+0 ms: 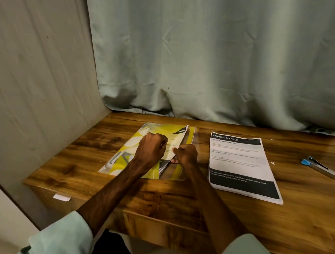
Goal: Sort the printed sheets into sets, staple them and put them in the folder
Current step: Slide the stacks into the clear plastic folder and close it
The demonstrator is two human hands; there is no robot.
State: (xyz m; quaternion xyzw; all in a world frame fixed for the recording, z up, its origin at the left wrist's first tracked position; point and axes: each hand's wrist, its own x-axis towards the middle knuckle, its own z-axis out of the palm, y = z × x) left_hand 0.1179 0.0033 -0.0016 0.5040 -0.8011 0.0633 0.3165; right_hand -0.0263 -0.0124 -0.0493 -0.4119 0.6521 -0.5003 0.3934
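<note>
A yellow and white patterned clear folder (124,150) lies on the wooden table (179,195), left of centre. My left hand (151,148) rests on it with curled fingers, holding the folder's top flap near its right edge. My right hand (186,153) pinches the edge of a printed sheet set (170,155) lying partly inside the folder. A stack of printed sheets (241,163), headed with a black band, lies to the right. A blue and silver stapler (320,166) lies at the far right.
A grey-green curtain (212,62) hangs behind the table and a beige panel (41,75) stands at the left. A small white paper scrap (61,197) sticks out below the table's left front edge.
</note>
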